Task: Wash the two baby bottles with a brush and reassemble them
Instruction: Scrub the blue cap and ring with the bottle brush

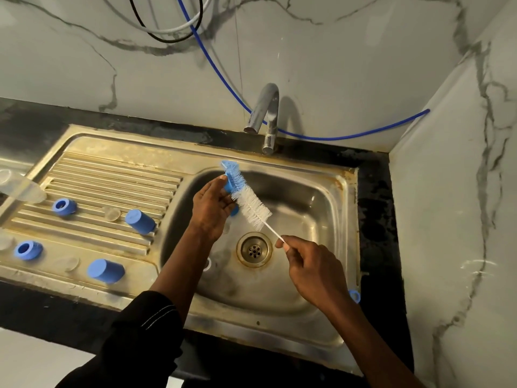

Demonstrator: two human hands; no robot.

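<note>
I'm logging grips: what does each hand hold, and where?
Right hand pinches the brush by the end of its thin stem. Left hand grips a blue piece against the bristles; which piece cannot be told.

Setting: a kitchen, likely domestic. Landmark: a stainless steel sink (316, 208) set into a dark stone countertop (375, 219). Ribbed drainboard (112, 177) adjoins the sink's left side, pressed from the same sheet. Chrome tap (268, 119) stands at the sink's far rim, spout over the basin. Round drain strainer (254, 249) in the sink floor. Marble-pattern wall tiles (140, 51) rise behind and to the right of the sink. Blue hose (349, 134) runs along the wall behind the sink. Blue bottle caps (140, 221) lie left of the sink, on the drainboard.
</note>
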